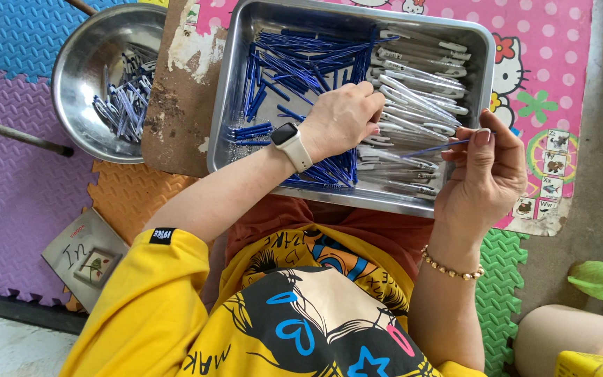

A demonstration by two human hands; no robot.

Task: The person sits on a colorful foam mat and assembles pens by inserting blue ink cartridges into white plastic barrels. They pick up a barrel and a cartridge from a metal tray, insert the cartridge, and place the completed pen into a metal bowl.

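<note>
Pinched between thumb and fingers (481, 136) of the right hand (486, 174): one thin blue refill (430, 148), held level above the white pen barrels (413, 105), tip pointing left toward the other hand, likely for threading into a barrel. Curled shut over the barrel row, knuckles up: the left hand (343, 119), whatever it grips hidden beneath. Wrist with pale watch (289, 142) crossing the loose blue refills (301, 63), sorted left in the steel tray (476, 42) within easy reach. Farther left, a round steel bowl (82, 59) with more parts, on foam floor mats (8, 174).
</note>
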